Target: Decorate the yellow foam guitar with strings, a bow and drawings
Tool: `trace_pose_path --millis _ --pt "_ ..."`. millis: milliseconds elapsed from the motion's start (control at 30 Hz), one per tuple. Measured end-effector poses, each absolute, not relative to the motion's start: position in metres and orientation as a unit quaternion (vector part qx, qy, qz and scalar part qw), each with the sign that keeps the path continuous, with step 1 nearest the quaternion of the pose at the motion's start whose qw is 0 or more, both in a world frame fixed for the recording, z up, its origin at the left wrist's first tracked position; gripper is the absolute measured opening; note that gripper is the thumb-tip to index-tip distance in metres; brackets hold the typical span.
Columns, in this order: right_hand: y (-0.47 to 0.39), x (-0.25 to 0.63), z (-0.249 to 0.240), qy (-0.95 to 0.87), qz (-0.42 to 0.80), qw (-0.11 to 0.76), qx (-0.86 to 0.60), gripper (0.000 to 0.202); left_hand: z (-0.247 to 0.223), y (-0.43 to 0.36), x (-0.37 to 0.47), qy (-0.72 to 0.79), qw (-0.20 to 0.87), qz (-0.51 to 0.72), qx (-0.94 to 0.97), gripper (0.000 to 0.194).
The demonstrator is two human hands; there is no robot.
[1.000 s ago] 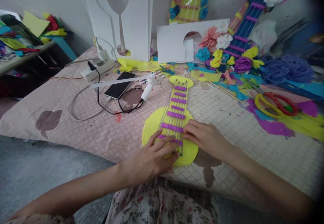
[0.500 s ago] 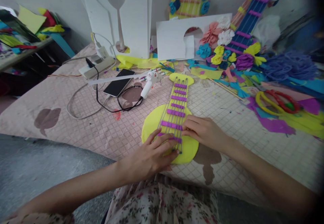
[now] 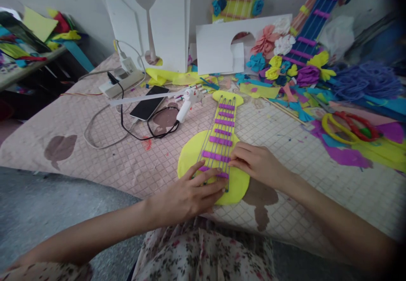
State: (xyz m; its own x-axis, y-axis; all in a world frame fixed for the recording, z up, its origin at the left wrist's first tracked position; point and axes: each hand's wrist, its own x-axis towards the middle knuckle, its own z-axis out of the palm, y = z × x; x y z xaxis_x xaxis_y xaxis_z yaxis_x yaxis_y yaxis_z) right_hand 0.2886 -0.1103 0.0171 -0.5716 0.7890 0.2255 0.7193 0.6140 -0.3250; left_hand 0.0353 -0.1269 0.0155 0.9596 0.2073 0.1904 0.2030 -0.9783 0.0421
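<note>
A yellow guitar-shaped craft piece (image 3: 193, 154) lies flat on the table, its narrow neck pointing away from me. Purple strips (image 3: 221, 140) cross it, and thin grey-blue strings run lengthwise over them. My left hand (image 3: 193, 192) rests on the lower part of the body with its fingers spread across the strings and the lowest strip. At the right edge of the strips, my right hand (image 3: 252, 162) has its fingers pinched together near the end of a purple strip; whatever lies between the fingertips is hidden.
A white glue gun (image 3: 185, 108) with a black cable, a phone (image 3: 149, 103) and a power strip (image 3: 120, 85) lie left. Behind stand white cut boards (image 3: 171, 23) and a blue decorated guitar (image 3: 317, 23). Scissors (image 3: 355, 126), coloured scraps and purple yarn (image 3: 368, 80) are right.
My left fingers have shifted slightly on the guitar body, with the fingertips closer to its right side. My right hand stays pinched at nearly the same spot.
</note>
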Motion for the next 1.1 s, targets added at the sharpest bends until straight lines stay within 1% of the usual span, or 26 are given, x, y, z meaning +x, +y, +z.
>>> trace_pose_path --millis 100,200,300,367,433,600,800,933,1100 --pt "-0.119 0.293 0.021 -0.873 0.12 0.179 -0.438 0.016 0.017 -0.127 0.035 0.101 0.012 0.093 0.99 0.039" --pt "-0.132 0.294 0.026 -0.878 0.159 0.185 -0.412 0.016 0.017 -0.127 0.035 0.099 0.008 0.096 0.99 0.038" --pt "-0.147 0.292 0.029 -0.884 0.216 0.156 -0.384 0.012 0.016 -0.127 0.035 0.1 0.007 0.095 0.99 0.036" --pt "-0.155 0.288 0.028 -0.883 0.227 0.132 -0.388 0.006 0.016 -0.127 0.036 0.102 0.005 0.095 0.99 0.037" --pt "-0.161 0.284 0.025 -0.884 0.214 0.114 -0.399 0.003 0.015 -0.127 0.036 0.102 0.002 0.093 0.99 0.036" --pt "-0.164 0.279 0.021 -0.896 0.175 0.099 -0.397 0.011 0.015 -0.128 0.036 0.105 -0.005 0.088 0.991 0.034" --pt "-0.157 0.283 0.017 -0.905 0.126 0.087 -0.396 0.012 0.013 -0.129 0.034 0.104 0.001 0.093 0.99 0.04" --pt "-0.152 0.282 0.013 -0.915 0.099 0.063 -0.386 0.012 0.013 -0.131 0.034 0.104 -0.001 0.097 0.99 0.038" --pt "-0.145 0.278 0.018 -0.931 0.069 0.052 -0.354 0.018 0.014 -0.131 0.033 0.102 0.004 0.101 0.99 0.035"
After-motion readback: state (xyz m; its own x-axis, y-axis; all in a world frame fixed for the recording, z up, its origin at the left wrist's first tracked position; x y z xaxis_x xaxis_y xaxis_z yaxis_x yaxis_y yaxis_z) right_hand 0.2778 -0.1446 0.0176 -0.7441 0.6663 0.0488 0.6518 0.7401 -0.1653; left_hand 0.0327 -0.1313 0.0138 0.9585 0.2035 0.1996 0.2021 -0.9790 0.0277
